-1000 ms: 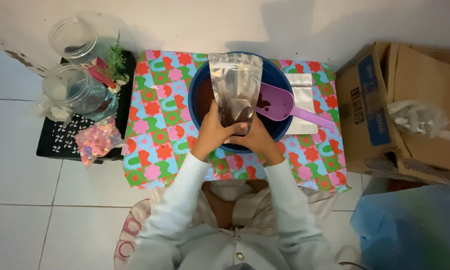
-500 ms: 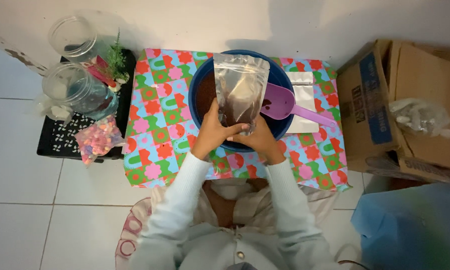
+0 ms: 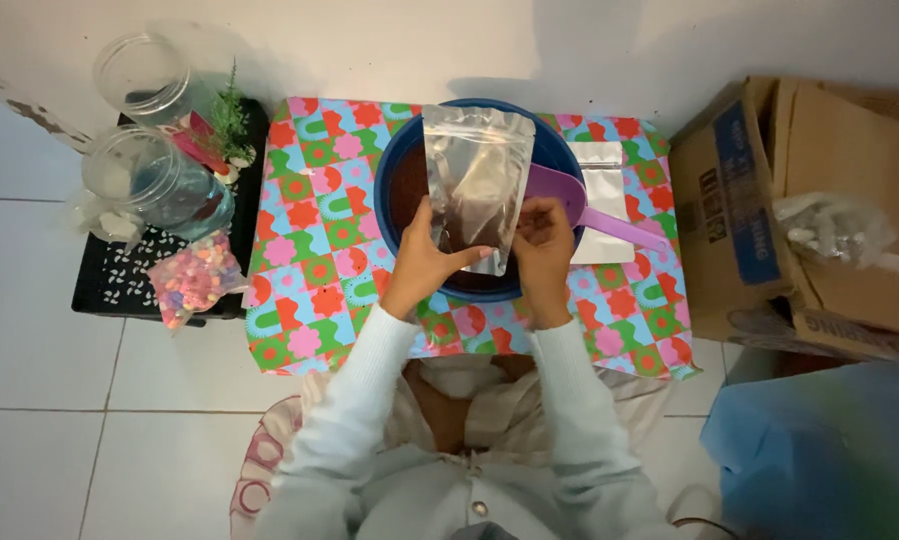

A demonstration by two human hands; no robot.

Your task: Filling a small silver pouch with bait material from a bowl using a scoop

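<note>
A clear plastic pouch (image 3: 479,180) partly filled with dark brown powder is held upright over a blue bowl (image 3: 394,170). My left hand (image 3: 429,255) grips the pouch at its lower left edge. My right hand (image 3: 541,240) is at the pouch's lower right side, fingers curled against it. The bowl holds more brown powder. A purple scoop (image 3: 589,210) lies across the bowl's right rim, its handle pointing right.
A small table with a colourful patterned cloth (image 3: 319,260) carries the bowl and flat silver pouches (image 3: 604,200). Two clear jars (image 3: 154,180) and a bag of coloured sweets (image 3: 194,280) sit on a black crate at left. Cardboard boxes (image 3: 799,210) stand at right, a blue bag (image 3: 829,460) below.
The pouch has been lifted slightly and shifted, and my right hand has slid from its bottom toward its lower right edge.
</note>
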